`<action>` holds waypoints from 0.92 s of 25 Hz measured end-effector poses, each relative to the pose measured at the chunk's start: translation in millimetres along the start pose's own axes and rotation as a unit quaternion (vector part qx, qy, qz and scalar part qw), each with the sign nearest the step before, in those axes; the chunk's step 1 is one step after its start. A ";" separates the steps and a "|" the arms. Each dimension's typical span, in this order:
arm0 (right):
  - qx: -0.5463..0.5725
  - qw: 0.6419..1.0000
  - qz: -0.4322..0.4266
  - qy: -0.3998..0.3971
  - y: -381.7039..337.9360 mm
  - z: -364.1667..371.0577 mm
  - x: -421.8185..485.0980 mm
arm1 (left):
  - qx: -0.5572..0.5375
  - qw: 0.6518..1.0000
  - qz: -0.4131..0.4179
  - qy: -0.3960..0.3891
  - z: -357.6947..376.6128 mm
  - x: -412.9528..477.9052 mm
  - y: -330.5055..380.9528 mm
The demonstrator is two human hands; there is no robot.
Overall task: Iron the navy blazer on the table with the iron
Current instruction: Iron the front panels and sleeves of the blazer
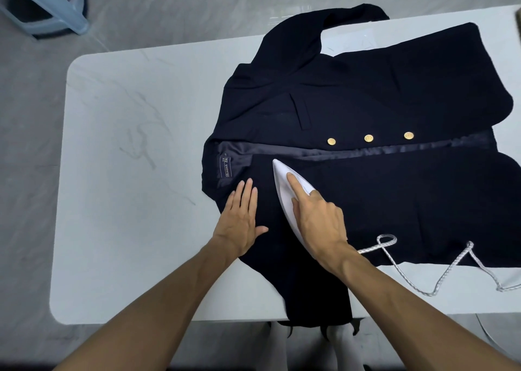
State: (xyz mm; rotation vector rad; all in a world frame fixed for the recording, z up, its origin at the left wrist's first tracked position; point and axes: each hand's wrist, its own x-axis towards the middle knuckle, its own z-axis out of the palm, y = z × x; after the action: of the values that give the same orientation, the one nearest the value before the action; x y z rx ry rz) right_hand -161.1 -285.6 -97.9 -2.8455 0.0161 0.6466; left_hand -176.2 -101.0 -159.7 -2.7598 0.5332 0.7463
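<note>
The navy blazer [380, 190] lies spread front-up on the white table [135, 173], collar to the left, with three gold buttons along its far front panel. A white iron [284, 186] rests flat on the near front panel, its tip pointing away toward the collar. My right hand [318, 218] grips the iron from above, index finger stretched along its top. Flat on the blazer's shoulder just left of the iron lies my left hand [242, 221], fingers together and pressing the cloth. One sleeve hangs over the near table edge.
The iron's braided cord [439, 280] snakes across the blazer's hem and the table to the right. A light blue plastic stool [42, 7] stands on the floor at the far left. The other sleeve curls up at the table's far edge.
</note>
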 end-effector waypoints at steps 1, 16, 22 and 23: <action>0.002 1.000 0.002 0.005 5.0 -1.5 -0.1 | 0.001 1.000 0.004 -0.002 -0.5 0.3 -1.4; 0.077 0.996 -0.038 -0.006 -24.9 -1.4 -6.9 | -0.088 0.995 -0.030 0.033 -7.0 -0.6 -19.3; 0.042 0.998 -0.034 -0.030 -33.5 3.3 -1.0 | -0.139 0.979 -0.090 0.122 -3.6 -22.7 -27.9; 0.057 0.997 -0.031 -0.033 -32.8 1.8 -0.8 | -0.163 0.973 -0.095 0.131 -2.6 -28.0 -32.8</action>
State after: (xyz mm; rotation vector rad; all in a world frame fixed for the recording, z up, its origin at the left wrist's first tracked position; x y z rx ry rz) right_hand -160.6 -253.2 -92.1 -2.7029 -0.0430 0.7021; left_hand -184.3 -64.2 -138.7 -3.1826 0.1980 0.4610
